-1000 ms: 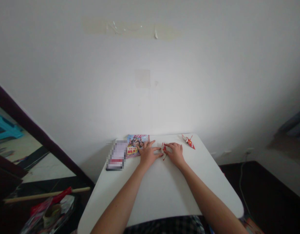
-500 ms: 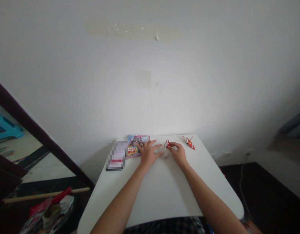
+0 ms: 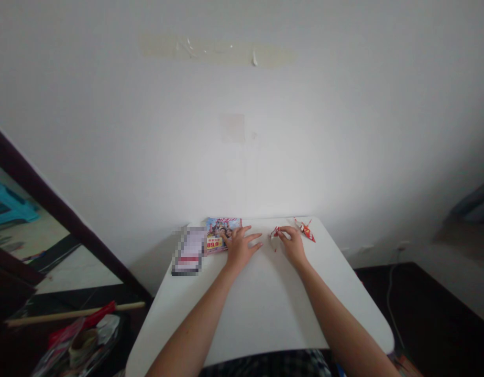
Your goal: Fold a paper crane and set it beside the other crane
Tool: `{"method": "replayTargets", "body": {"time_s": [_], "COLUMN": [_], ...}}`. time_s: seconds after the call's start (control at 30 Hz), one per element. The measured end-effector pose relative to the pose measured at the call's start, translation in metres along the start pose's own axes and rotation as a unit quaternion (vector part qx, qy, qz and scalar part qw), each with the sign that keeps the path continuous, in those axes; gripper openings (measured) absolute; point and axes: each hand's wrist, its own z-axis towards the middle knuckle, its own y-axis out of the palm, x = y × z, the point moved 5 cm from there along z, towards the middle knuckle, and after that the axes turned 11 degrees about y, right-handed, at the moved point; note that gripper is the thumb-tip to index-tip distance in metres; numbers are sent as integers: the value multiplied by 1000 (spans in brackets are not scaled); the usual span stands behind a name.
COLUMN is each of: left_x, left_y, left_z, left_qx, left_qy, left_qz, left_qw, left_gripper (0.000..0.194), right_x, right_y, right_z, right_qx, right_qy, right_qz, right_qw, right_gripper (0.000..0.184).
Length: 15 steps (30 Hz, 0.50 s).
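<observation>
The right hand pinches [image 3: 292,245] a small red-and-white folded paper piece [image 3: 275,232] over the far half of the white, round-cornered worktop [image 3: 265,303]. The left hand [image 3: 239,250], back upward and fingers spread wide, overlaps a colourful printed paper leaflet [image 3: 216,229] at the worktop's far left. A red-and-white folded paper crane [image 3: 306,230] lies at the worktop's far-right corner. Behind the worktop rises a pale wall [image 3: 305,131]; dark floor [image 3: 430,298] shows to its right. Both bare forearms reach in over its near edge.
</observation>
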Motion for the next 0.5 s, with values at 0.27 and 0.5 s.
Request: {"method": "replayTargets", "body": {"time_s": [0.27,0.5], "left_x": [2,-1], "left_y": [8,12], "left_z": [3,6], "left_qx": [-2,13], "left_qy": [13,2], "left_qz": [-30,-37], "left_qw": [999,999], "left_gripper": [17,9], "right_x": [4,-1], "right_y": [19,24], "right_z": [-3,-2], "right_qx": [-42,-58], "right_qy": [-20,-18], "right_qz": [-90,-126], "right_qw": [995,990], "right_gripper": [17,15]}}
